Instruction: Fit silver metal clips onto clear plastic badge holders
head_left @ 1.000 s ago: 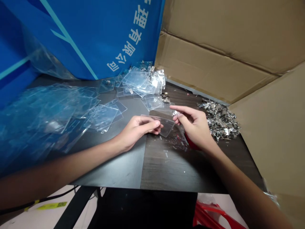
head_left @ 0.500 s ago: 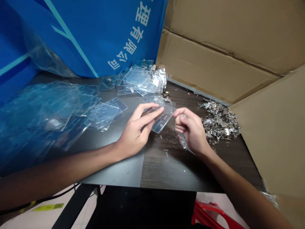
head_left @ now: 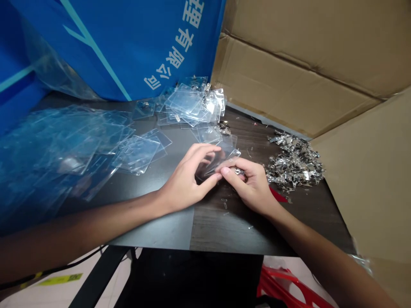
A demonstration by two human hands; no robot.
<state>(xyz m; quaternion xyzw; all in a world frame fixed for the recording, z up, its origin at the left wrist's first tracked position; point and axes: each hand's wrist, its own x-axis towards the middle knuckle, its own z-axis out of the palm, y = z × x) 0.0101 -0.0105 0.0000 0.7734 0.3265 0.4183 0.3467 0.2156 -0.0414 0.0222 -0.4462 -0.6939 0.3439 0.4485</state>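
Between both hands is a clear plastic badge holder (head_left: pixel 215 161), tilted up off the table. My left hand (head_left: pixel 189 173) curves round its left side, with the thumb at its lower edge. My right hand (head_left: pixel 248 179) pinches the holder's right edge between thumb and fingers. A small metal clip (head_left: pixel 238 171) shows in the curl of the right fingers; its far end is hidden. Just behind the hands lie more clear holders (head_left: pixel 207 133) and a few metal clips (head_left: pixel 224 126).
A large spread of clear holders (head_left: pixel 67 132) covers the left side. Another pile of holders (head_left: pixel 189 102), some with clips, lies at the back. Loose metal clips (head_left: pixel 297 164) are heaped at right, before cardboard (head_left: pixel 302 81). A red piece (head_left: pixel 278 195) lies beside my right wrist.
My right hand has moved left and closed on the holder's edge. The holder has turned from lying flatter to a steeper tilt, and my left thumb has come to its lower edge.
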